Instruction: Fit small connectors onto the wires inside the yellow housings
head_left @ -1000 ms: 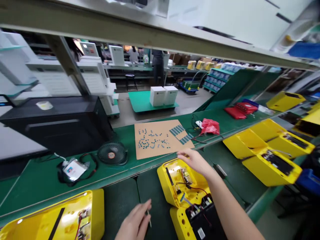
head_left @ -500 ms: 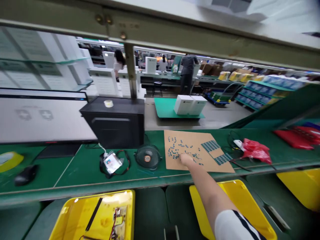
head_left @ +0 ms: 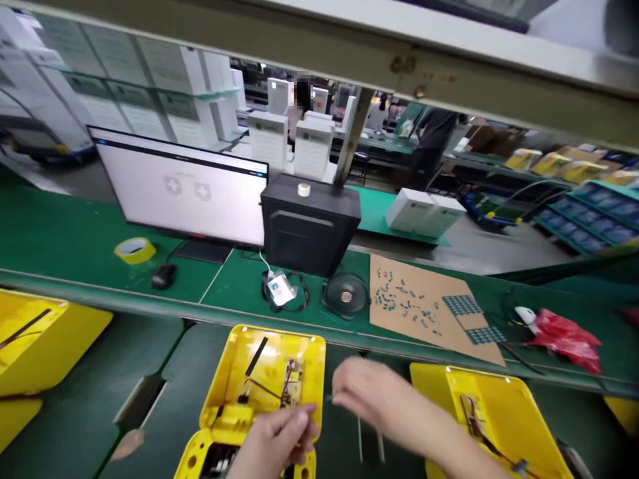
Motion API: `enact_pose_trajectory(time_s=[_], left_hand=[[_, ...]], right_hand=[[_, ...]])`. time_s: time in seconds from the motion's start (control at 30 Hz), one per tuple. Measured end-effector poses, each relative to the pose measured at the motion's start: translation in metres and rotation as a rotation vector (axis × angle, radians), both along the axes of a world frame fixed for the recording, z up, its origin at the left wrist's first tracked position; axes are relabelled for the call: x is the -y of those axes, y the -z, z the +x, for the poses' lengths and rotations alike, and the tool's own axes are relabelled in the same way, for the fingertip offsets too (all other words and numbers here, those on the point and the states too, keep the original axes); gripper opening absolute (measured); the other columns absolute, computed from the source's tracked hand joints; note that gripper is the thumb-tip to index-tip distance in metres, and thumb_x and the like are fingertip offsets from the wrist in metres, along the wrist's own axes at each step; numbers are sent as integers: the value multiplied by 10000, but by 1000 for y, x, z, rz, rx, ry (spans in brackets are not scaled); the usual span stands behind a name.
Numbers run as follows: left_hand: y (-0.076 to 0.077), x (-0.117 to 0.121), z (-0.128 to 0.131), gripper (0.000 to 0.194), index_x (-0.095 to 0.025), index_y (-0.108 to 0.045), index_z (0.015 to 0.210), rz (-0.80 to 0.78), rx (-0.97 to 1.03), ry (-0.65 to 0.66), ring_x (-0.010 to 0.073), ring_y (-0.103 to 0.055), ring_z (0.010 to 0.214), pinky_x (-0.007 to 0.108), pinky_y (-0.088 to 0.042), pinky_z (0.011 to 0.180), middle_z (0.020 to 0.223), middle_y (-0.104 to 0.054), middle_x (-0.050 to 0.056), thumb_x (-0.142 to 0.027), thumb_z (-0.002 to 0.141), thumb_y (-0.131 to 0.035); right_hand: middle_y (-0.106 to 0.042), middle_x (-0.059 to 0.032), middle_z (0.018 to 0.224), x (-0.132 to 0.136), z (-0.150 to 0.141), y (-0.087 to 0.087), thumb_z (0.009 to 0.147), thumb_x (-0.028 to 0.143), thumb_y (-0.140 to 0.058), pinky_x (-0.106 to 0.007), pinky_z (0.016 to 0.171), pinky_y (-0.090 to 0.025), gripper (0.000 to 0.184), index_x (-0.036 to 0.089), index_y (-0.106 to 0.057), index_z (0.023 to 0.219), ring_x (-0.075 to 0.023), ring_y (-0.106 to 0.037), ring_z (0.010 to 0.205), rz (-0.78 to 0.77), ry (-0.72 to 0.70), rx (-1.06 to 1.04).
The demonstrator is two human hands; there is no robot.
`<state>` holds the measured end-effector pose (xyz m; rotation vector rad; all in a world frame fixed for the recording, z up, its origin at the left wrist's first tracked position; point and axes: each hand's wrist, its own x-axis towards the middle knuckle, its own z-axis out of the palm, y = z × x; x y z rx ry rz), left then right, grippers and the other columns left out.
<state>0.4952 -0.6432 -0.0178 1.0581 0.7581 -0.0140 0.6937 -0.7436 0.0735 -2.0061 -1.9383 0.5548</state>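
My right hand hovers just right of an opened yellow case. Its fingers pinch a tiny part, too small and blurred to name. Over the case's lower half, my left hand has thumb and fingers pressed together; what they hold, if anything, cannot be made out. Inside the case are a small circuit board with wires, a black strip and a black connector. Small dark parts lie scattered on a cardboard sheet, beside green-grey panels of small pieces.
Another yellow case stands at right, and more at left. On the green bench are a monitor, a black computer tower, a fan, a mouse, yellow tape and a red bag. People work beyond.
My right hand has come back from the cardboard to the yellow case, with a tiny part in its fingers. My left hand has come into view. The view has swung left.
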Motion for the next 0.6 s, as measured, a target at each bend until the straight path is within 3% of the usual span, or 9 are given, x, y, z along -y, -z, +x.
enact_pose_trajectory(time_s=[0.1,0.27,0.37,0.5,0.6], left_hand=[[-16,-27,-12,536,-126,-716,845,42,53,156,98,-458,491,228,-363,499,548,-563,17,-631,694,-616],[-19,-63,-67,385,-149,-718,760,42,-5,429,98,-444,487,237,-375,510,530,-508,-8,-519,670,-663],[-18,-77,-102,435,-141,-721,801,6,-32,463,101,-449,496,243,-380,514,545,-512,-7,-542,638,-677],[-25,-97,-135,439,-125,-654,798,-16,1,338,93,-446,507,241,-366,530,571,-536,-12,-538,652,-689],[-37,-114,-150,371,-137,-594,797,-53,55,205,106,-478,588,241,-374,573,636,-568,0,-488,705,-672]], right_hand=[[-617,-23,886,-9,-65,-4,885,209,-466,-275,732,-486,59,175,-511,901,-158,-570,791,38,-219,217],[-607,-10,810,-35,-124,12,881,293,-489,-267,610,-472,128,174,-518,842,-152,-568,710,34,-222,222],[-620,-12,881,-41,-138,18,865,424,-497,-232,677,-478,241,189,-544,890,-129,-584,800,20,-35,-77],[-597,-15,982,-41,-148,30,862,366,-535,-223,843,-456,170,229,-590,948,-109,-565,944,20,400,-429],[-578,-14,1105,-48,-169,50,835,295,-589,-267,953,-425,243,296,-603,1077,-134,-533,1065,-19,435,-496]])
